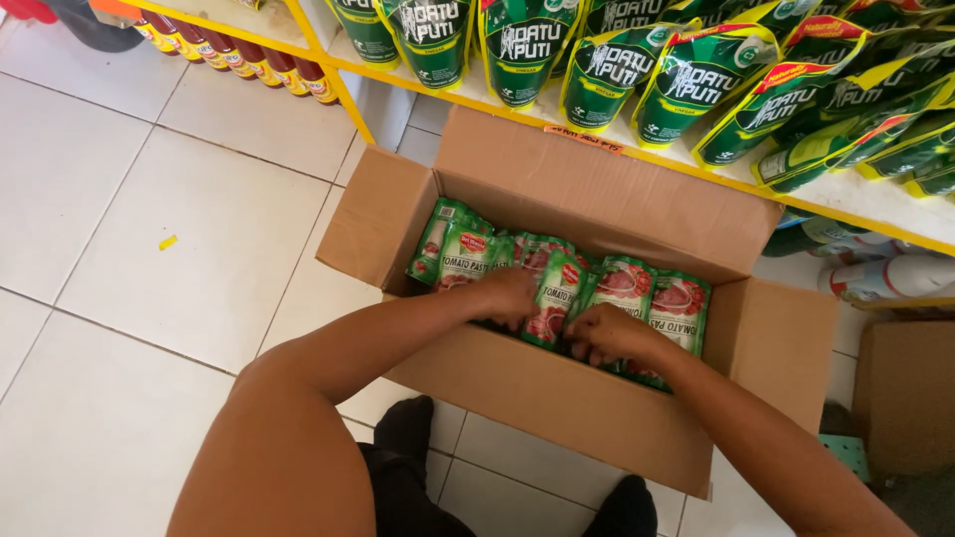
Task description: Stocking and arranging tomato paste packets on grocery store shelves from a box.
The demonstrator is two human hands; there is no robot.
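Note:
An open cardboard box sits on the tiled floor and holds several green and red sauce pouches standing in rows. My left hand reaches into the box and closes on the pouches near the middle. My right hand is beside it, fingers curled around pouches at the right of the row. One pouch stands between the two hands.
A yellow-edged white shelf above the box carries several green pouches. Small red bottles line the shelf at the left. Another cardboard box stands at the right. My dark-socked feet rest on the floor tiles.

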